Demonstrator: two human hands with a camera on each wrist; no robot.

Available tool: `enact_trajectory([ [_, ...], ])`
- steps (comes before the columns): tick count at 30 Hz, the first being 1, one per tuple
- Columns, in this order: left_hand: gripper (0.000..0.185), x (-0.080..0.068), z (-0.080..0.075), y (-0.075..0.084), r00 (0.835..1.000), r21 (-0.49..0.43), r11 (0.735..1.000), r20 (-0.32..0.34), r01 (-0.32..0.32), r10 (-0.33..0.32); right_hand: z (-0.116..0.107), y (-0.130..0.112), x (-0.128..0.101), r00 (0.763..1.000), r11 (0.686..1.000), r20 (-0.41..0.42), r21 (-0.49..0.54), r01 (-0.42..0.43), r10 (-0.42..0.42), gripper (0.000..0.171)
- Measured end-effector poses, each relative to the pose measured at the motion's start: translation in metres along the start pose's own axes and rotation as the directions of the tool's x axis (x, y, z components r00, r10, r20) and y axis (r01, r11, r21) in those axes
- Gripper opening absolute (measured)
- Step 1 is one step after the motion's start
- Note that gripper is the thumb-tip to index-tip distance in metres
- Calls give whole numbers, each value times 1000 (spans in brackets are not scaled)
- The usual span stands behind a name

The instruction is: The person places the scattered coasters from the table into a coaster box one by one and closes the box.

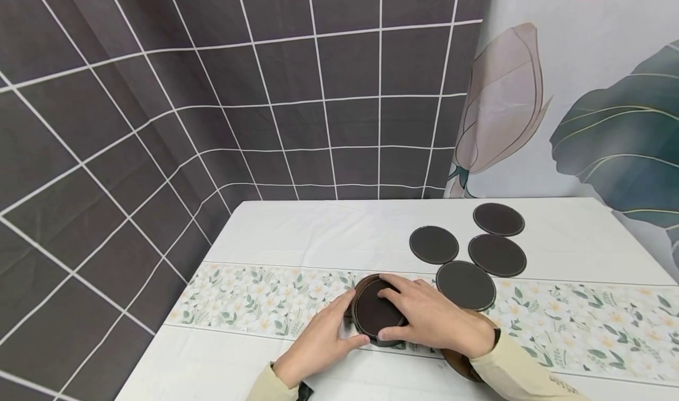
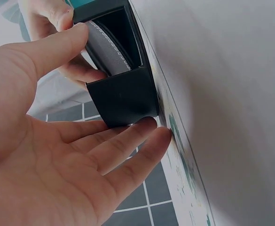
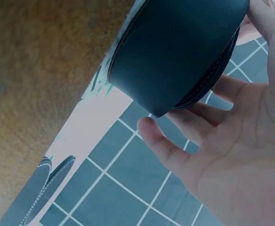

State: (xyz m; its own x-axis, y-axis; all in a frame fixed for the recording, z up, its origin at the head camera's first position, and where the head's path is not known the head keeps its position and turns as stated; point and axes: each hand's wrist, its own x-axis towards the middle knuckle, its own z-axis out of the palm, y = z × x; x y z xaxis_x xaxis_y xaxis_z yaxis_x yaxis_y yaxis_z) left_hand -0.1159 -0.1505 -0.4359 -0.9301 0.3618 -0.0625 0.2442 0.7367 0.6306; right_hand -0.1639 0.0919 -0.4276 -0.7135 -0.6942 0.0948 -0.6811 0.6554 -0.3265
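Observation:
A round black coaster holder [image 1: 386, 343] stands on the floral strip of the table. A dark round coaster [image 1: 373, 309] with a stitched rim sits in its top, slightly tilted. My right hand [image 1: 432, 315] grips this coaster, thumb on the near side and fingers over the far side. Around the holder's left side lies my left hand [image 1: 323, 339], its thumb at the near edge. In the left wrist view, the holder's wall [image 2: 123, 96] has an open gap showing the coaster's stitched edge [image 2: 106, 47]; my left fingertips touch the wall low down.
Several dark round coasters, among them a back one [image 1: 498, 219] and a near one [image 1: 466, 285], lie flat at the right. Under my right wrist is a brown round piece [image 1: 460, 362], partly hidden. A dark grid-patterned curtain [image 1: 345, 124] hangs behind the table [image 1: 297, 230].

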Motion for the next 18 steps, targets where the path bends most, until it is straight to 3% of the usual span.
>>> enact_trajectory([
  [18, 86, 0, 0, -1, 1000, -8, 1000, 7, 1, -1, -2, -3, -3, 1000, 999, 2, -30, 17, -17, 62],
])
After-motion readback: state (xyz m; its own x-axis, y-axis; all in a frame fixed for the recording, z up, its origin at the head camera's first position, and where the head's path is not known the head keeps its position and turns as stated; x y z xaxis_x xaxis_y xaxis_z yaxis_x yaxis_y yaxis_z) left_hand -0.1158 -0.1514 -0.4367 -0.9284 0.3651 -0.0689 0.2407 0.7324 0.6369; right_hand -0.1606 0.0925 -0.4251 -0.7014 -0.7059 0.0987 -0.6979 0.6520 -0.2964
